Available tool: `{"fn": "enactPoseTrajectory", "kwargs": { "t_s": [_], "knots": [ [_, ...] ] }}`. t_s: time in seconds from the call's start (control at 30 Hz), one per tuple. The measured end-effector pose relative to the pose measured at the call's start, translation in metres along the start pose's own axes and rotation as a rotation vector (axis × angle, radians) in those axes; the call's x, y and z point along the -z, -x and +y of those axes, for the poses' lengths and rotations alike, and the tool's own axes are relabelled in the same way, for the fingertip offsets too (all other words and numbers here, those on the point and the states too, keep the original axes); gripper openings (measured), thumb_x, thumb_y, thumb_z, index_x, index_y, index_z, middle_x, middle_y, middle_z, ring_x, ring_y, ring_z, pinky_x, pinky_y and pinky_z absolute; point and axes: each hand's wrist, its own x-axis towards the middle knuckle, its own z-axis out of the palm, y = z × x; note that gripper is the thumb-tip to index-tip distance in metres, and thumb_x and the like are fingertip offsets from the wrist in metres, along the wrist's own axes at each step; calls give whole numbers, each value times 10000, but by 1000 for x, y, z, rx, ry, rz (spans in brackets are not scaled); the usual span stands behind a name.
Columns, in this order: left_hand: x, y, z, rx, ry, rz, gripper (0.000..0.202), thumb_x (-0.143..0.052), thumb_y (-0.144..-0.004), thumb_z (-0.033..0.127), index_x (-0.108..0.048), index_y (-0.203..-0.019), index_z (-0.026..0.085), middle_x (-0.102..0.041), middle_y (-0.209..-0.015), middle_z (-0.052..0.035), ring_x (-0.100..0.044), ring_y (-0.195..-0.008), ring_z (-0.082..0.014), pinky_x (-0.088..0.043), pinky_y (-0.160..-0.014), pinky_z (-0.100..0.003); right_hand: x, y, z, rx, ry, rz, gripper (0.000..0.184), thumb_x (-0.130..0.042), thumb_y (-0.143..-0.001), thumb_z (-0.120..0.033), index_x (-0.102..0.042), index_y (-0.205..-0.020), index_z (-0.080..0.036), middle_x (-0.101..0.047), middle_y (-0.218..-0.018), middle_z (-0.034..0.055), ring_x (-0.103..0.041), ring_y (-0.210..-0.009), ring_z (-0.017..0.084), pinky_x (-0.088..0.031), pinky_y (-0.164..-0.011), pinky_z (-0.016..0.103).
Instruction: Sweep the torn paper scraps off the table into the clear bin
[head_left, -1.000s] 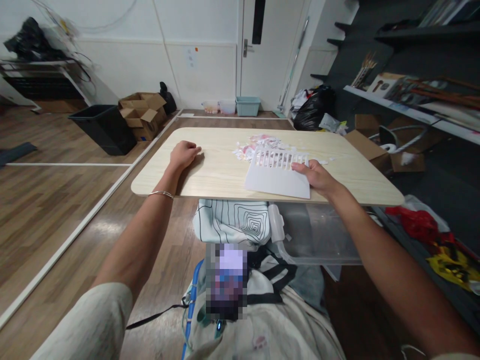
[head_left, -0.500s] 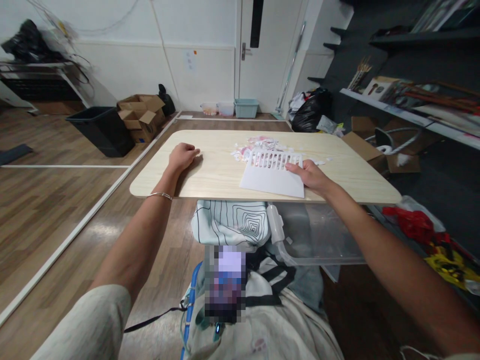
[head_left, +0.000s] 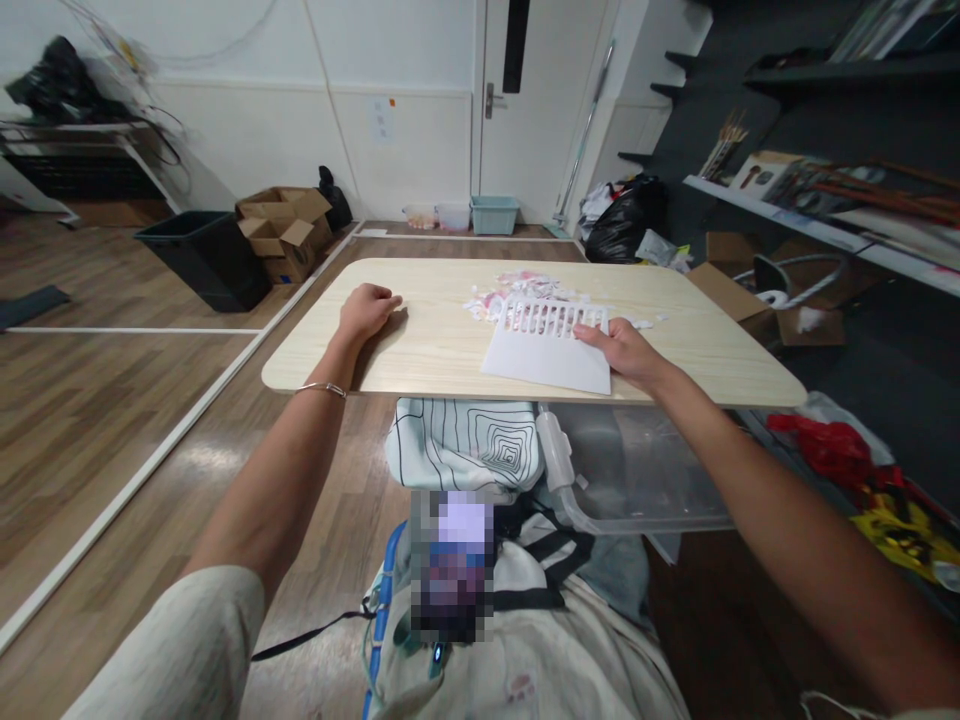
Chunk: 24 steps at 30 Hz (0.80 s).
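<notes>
My right hand pinches the right side of a white sheet, thumb on top. A row of narrow slots runs along the sheet's far part, and its near edge lies close to the table's front edge. Beyond it, partly covered by the sheet, is a loose heap of white and pinkish paper scraps. My left hand rests on the left part of the pale wooden table, fingers curled in and apart from the sheet. No object shows in it, though the underside of its fingers is hidden.
Under the table's front edge are a patterned light cloth item and a clear plastic box. A black bin and cardboard boxes stand left on the floor. Shelves line the right side.
The view has shifted very slightly. Both hands, the sheet and the scraps look to be in the same places on the table.
</notes>
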Motion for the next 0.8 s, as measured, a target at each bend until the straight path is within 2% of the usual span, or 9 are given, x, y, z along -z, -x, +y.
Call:
{"fn": "enactPoseTrajectory", "kwargs": {
  "t_s": [0.2,0.33,0.53,0.8],
  "knots": [
    [0,-1,-2,12,0,0,313,-655,-985,377,-576,-697,285,-536,-671,-27,-579,-806,-282,-411,-843,-435,-3,3,0,-9,-19,30,719,-1044,-665,-894,-805,-744,-221,-816,-735,56,-671,-637,189,-484,-569,288],
    [0,0,-2,16,2,0,301,-657,-995,382,-592,-719,284,-547,-677,-29,-582,-810,-283,-412,-830,-429,-4,5,2,-5,-25,46,681,-1043,-709,-863,-825,-778,-221,-840,-774,57,-709,-675,201,-509,-586,288],
    [1,2,1,19,-7,5,325,-654,-997,379,-575,-699,280,-557,-687,-33,-581,-807,-275,-405,-830,-438,-2,5,3,-12,-20,52,708,-1053,-669,-884,-850,-779,-215,-840,-774,56,-667,-653,170,-488,-595,276],
    [1,4,2,33,21,-9,297,-651,-990,402,-613,-722,280,-581,-700,-43,-610,-844,-301,-413,-840,-441,0,5,1,-23,6,50,676,-1046,-712,-856,-839,-790,-217,-844,-783,70,-689,-666,206,-489,-580,302]
  ]
}}
